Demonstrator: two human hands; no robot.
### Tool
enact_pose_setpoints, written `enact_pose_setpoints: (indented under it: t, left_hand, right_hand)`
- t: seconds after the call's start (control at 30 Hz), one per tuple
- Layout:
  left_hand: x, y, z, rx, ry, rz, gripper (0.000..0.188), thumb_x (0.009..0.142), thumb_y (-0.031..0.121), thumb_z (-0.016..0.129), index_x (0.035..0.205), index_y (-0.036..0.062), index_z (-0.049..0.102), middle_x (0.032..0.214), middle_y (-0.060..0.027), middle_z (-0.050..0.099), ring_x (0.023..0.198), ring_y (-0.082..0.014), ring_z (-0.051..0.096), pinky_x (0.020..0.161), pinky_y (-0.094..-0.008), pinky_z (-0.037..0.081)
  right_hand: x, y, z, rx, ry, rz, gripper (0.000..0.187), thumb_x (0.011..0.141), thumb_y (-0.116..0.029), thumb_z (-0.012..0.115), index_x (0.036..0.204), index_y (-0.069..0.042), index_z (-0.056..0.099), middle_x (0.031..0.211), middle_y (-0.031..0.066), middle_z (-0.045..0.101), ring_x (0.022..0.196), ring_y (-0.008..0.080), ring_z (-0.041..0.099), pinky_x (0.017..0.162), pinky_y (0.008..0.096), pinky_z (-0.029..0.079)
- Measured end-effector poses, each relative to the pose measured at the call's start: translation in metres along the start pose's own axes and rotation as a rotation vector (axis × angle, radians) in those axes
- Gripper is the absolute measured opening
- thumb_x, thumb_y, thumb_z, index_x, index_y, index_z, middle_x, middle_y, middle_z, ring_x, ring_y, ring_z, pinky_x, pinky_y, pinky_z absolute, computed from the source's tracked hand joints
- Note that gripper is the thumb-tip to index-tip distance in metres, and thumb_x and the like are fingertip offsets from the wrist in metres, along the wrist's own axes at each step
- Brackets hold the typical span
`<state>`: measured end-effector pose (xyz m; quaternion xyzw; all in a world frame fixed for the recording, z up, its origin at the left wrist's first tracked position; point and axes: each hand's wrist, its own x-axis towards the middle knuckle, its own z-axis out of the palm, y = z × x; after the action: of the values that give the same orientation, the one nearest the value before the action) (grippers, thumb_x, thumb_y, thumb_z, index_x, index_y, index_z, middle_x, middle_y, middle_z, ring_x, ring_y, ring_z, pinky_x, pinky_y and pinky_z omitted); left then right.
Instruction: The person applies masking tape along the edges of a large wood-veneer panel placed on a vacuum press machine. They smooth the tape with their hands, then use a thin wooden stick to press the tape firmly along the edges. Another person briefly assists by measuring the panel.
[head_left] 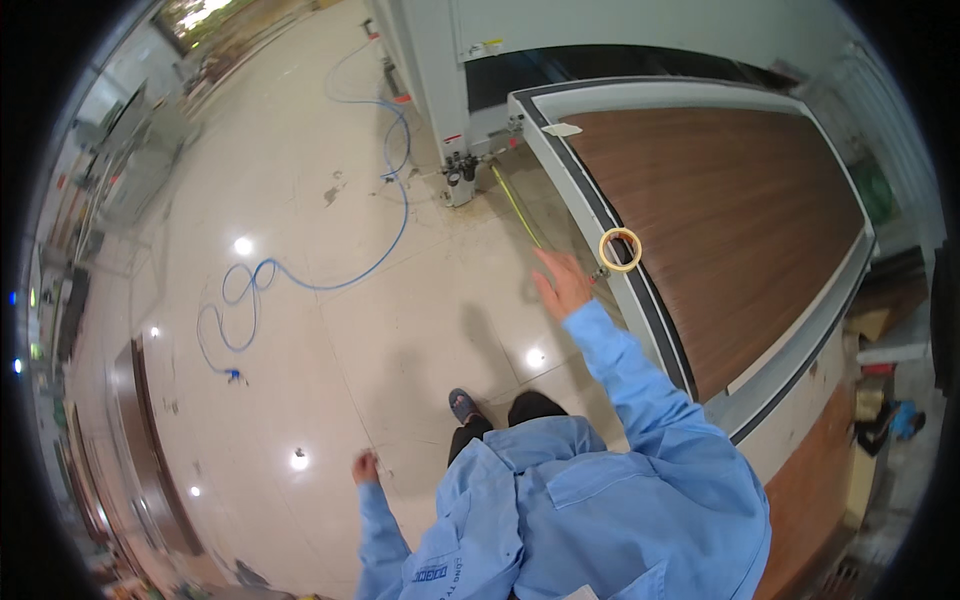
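Note:
My right hand (pixel 565 285) reaches out beside the left edge of the machine bed (pixel 640 303), its fingers spread and nothing in them. Just right of it, a ring-shaped roll of pale yellow tape (pixel 621 268) lies on the bed's edge, apart from the fingers. A brown wood-grain board (pixel 730 220) lies within the bed's pale frame. My left hand (pixel 367 467) hangs low at my left side over the tiled floor, touching no object I can see. It is small and smeared, so its fingers are unclear.
A blue air hose (pixel 407 210) loops across the floor at left. A yellow-green hose (pixel 515 205) runs beside the bed, near a valve fitting (pixel 460 168) on the machine's leg. Dark boards (pixel 150 440) lean at far left. Another person (pixel 890 425) is low at far right.

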<state>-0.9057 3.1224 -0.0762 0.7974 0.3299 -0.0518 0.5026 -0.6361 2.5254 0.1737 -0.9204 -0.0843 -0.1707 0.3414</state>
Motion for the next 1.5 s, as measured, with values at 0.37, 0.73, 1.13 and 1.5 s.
enact_pose_setpoints:
  t: [0.37,0.73,1.13,1.5]
  left_hand:
    - [0.227,0.688,0.345,0.279,-0.523,1.421,0.032,0.092,0.005,0.066,0.123,0.011,0.071,0.124,-0.0138,0.07,0.117,-0.0368,0.064,0.102,-0.041,0.05]
    - [0.294,0.776,0.644,0.471,-1.004,1.624,0.033,0.092,0.007,0.065,0.125,0.0101,0.069,0.129,-0.0083,0.068,0.119,-0.0338,0.061,0.102,-0.0451,0.048]
    - [0.334,0.794,0.749,0.568,-1.368,1.539,0.019,0.09,0.018,0.073,0.108,0.0119,0.075,0.111,-0.0076,0.074,0.11,-0.0309,0.066,0.098,-0.0425,0.045]
    - [0.326,0.802,0.79,0.828,-1.599,1.196,0.023,0.089,0.029,0.079,0.091,0.0059,0.079,0.096,-0.0113,0.075,0.089,-0.0342,0.071,0.08,-0.0421,0.055]
  right_hand:
    - [0.227,0.211,0.11,-0.15,0.321,0.334,0.057,0.092,-0.025,0.067,0.142,0.001,0.054,0.142,0.0236,0.059,0.134,0.0427,0.05,0.113,0.0524,0.039]
    - [0.317,0.3,0.151,-0.317,0.415,0.599,0.064,0.091,-0.028,0.07,0.147,-0.003,0.05,0.149,0.0153,0.054,0.139,0.0356,0.047,0.111,0.0513,0.037]
    - [0.333,0.29,0.138,-0.341,0.522,0.717,0.05,0.084,-0.018,0.078,0.13,-0.004,0.064,0.139,0.0124,0.061,0.126,0.0369,0.056,0.103,0.0475,0.045]
    - [0.336,0.292,0.15,-0.457,0.619,0.7,0.03,0.079,-0.021,0.084,0.104,-0.01,0.071,0.121,0.0038,0.066,0.114,0.0306,0.061,0.092,0.0444,0.047]
